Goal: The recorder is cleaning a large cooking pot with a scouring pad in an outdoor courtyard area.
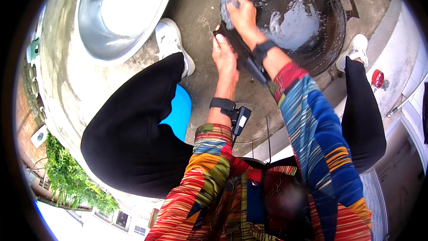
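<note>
A large dark metal wok (329,36) with loop handles stands on the concrete floor, with soapy water and suds inside. My left hand (225,52) grips the wok's near-left handle, thumb on top. Above it, my right hand (243,13) presses a grey metal scouring pad (225,10) against the left side of the wok by that handle. Fingers and forearm hide part of the rim there. Both wrists wear black straps with small devices.
A wide silvery metal basin (90,36) lies at the upper left, overexposed inside. My white shoes (169,36) flank the wok. A blue plastic object (180,110) is beside my left leg. A small red object (378,78) rests right of my right shoe.
</note>
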Demonstrator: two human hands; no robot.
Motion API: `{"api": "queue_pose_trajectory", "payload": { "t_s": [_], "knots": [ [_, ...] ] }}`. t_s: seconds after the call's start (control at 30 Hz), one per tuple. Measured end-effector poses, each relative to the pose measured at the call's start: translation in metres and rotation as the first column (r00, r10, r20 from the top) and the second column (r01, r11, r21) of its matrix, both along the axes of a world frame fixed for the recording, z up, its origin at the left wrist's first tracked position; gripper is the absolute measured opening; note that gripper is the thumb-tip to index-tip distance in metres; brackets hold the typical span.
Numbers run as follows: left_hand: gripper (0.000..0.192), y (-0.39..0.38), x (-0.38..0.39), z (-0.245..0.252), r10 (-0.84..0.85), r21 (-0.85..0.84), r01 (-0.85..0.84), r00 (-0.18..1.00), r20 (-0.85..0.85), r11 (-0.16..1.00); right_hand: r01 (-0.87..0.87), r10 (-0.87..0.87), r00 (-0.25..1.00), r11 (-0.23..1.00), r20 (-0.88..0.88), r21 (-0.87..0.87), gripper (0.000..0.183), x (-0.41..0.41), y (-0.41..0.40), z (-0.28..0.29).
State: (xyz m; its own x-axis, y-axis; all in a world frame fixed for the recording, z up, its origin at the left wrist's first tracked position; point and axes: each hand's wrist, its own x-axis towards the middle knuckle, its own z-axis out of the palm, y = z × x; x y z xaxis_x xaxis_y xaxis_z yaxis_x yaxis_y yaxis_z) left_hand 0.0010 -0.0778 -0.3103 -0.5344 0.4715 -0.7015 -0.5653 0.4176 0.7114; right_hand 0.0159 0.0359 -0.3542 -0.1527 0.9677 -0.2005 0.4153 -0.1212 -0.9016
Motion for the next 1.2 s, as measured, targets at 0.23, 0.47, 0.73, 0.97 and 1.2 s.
{"api": "queue_pose_trajectory", "payload": {
  "t_s": [0.23, 0.47, 0.73, 0.97, 1.2],
  "knots": [
    [0.049, -0.002, -0.02, 0.004, 0.187, 0.08, -0.193, 0.98, 0.074, 0.978, -0.682, 0.678, 0.717, 0.731, 0.163, -0.039, 0.022, 0.084, -0.047, 0.015],
    [0.06, 0.0, 0.004, -0.004, 0.183, 0.063, -0.191, 0.976, 0.121, 0.98, -0.451, 0.457, 0.889, 0.869, 0.022, 0.203, 0.023, 0.024, -0.018, -0.018],
    [0.056, -0.009, -0.02, -0.006, 0.211, 0.167, -0.257, 0.945, 0.251, 0.952, -0.624, 0.629, 0.777, 0.766, -0.021, -0.151, 0.024, 0.037, -0.03, 0.005],
    [0.059, 0.007, -0.013, 0.0, 0.292, 0.083, -0.347, 0.877, 0.382, 0.934, -0.429, 0.389, 0.902, 0.852, -0.186, -0.302, 0.025, 0.021, -0.035, 0.024],
    [0.052, 0.018, -0.02, -0.01, 0.198, 0.14, -0.228, 0.959, 0.203, 0.963, -0.513, 0.51, 0.859, 0.855, 0.052, 0.083, 0.025, 0.013, -0.012, 0.028]
  ]
}}
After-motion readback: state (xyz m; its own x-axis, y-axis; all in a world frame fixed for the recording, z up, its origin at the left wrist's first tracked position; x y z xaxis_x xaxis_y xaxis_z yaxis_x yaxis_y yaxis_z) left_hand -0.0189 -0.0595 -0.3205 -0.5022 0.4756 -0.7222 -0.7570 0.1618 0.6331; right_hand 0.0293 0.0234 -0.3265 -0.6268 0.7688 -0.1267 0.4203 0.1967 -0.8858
